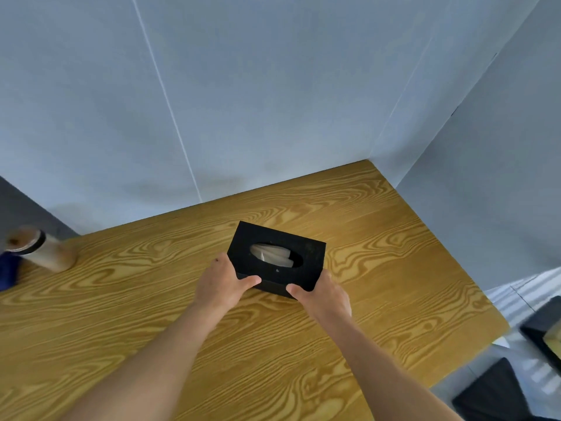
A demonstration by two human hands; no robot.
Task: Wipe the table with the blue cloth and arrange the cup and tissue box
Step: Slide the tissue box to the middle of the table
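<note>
Hands frame the black tissue box (277, 259) from its near side: the left hand (223, 282) wraps the near-left corner with its thumb laid along the front edge, and the right hand (323, 294) takes the near-right corner the same way, so the fingers of both are closed on the box, most of them hidden behind its sides. A two-handed hold at opposite corners suits squaring the box up, since it lets the person turn and slide it at once. The box rests on the wood-grain bench (394, 253), roughly mid-surface and angled to the bench edges, with a tissue showing in its oval slot. The cup (39, 249) stands well apart at the far left, blurred, and just beside it at the frame edge lies the blue cloth (7, 270), set down. That suggests wiping is finished and arranging is under way, the cup likely to follow.
</note>
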